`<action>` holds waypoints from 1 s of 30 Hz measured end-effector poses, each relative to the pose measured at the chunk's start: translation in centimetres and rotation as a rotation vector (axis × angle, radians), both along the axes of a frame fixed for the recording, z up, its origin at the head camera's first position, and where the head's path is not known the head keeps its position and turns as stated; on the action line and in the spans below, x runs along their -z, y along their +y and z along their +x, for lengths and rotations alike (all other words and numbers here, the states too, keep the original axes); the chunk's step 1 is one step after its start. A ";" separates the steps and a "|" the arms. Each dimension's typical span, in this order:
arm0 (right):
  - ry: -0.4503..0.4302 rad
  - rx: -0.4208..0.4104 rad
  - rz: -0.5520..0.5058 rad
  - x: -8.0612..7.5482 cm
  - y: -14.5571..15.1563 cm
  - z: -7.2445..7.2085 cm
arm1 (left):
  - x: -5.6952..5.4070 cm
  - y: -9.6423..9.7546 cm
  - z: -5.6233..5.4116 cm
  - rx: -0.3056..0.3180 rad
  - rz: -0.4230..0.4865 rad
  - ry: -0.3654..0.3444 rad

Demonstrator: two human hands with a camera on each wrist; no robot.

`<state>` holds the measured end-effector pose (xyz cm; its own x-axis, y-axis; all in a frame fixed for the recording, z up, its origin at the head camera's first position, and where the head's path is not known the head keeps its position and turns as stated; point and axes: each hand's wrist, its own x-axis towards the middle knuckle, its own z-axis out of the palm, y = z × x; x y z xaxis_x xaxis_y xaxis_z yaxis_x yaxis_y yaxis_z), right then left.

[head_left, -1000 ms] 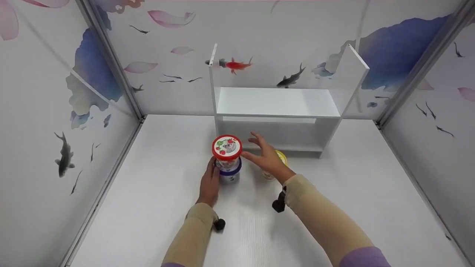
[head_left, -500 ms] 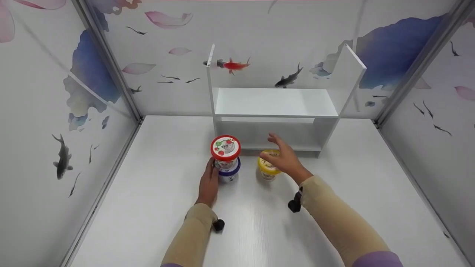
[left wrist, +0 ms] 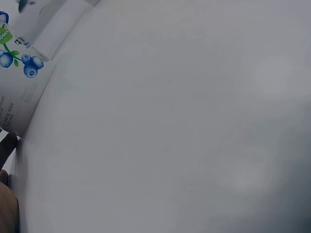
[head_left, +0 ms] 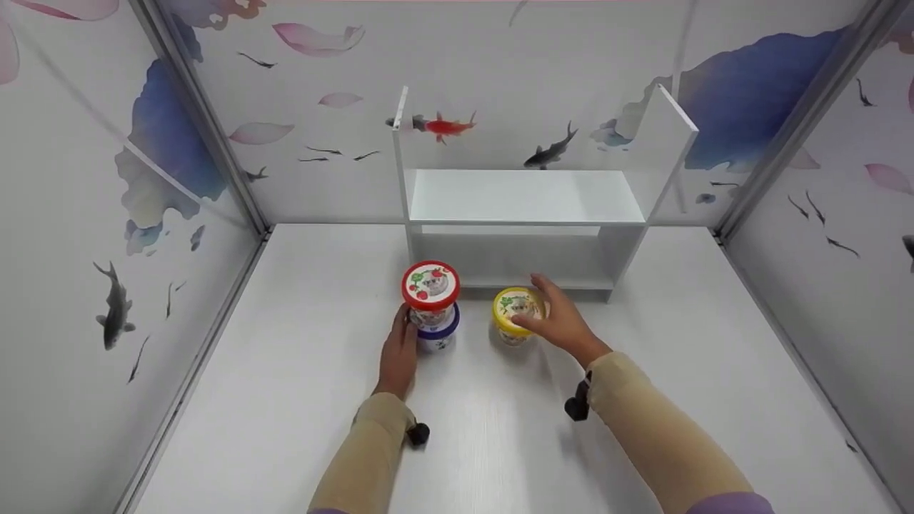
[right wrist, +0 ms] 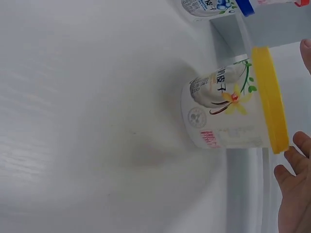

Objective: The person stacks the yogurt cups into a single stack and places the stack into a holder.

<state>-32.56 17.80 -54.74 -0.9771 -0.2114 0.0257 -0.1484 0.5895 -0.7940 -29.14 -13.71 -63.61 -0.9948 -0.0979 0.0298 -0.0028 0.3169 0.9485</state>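
progress, as we judge it: two of three tubs are piled up; the third is not joined to them. we take the white shelf (head_left: 528,196) as our landmark. in front of its left end, the red-lidded tub (head_left: 430,285) sits on top of the blue-lidded tub (head_left: 437,340), both upright. the yellow-lidded tub (right wrist: 228,109) stands on its own on the surface (head_left: 485,442), upright, just in front of the middle of the shelf and near the pile. all three tubs are outside the shelf. we read the pile as the finished part and the yellow-lidded tub as the part left over.

hands: the left hand (head_left: 398,357) lies along the left side of the pile, fingers fairly straight and close together, resting against the blue-lidded tub. the right hand (head_left: 560,321) is spread about the yellow-lidded tub, thumb apart from the fingers; the fingertips are at the lid's edge, and we cannot tell whether they touch it. we see no pinch.

containers: every lid is on, so we cannot see any contents. the labels show blueberries on the blue-lidded tub, a yellow flower on the yellow-lidded tub.
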 end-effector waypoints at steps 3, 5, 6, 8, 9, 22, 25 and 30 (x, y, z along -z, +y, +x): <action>-0.022 -0.010 -0.015 0.5 0.4 0.0 | 0.1 -0.1 -0.1 -0.010 -0.003 0.007; -0.033 -0.020 -0.027 0.7 0.5 0.0 | 0.1 -0.1 -0.1 -0.015 0.001 0.015; -0.039 -0.028 -0.031 0.8 0.5 0.0 | 0.1 -0.1 -0.1 -0.018 0.001 0.017; -0.055 -0.034 -0.035 1.1 0.5 0.0 | 0.1 0.0 -0.1 -0.023 0.002 0.017; -0.066 -0.031 -0.031 1.2 0.5 0.0 | 0.1 0.0 -0.1 -0.021 0.002 0.015; -0.130 0.015 -0.097 2.4 0.0 0.3 | 0.5 -0.1 -0.2 -0.005 0.011 0.000; -0.136 0.023 -0.127 2.6 -0.1 0.4 | 0.5 -0.1 -0.2 0.001 0.012 0.000; -0.144 0.042 -0.141 2.8 -0.1 0.5 | 0.5 0.0 0.0 0.006 0.010 -0.016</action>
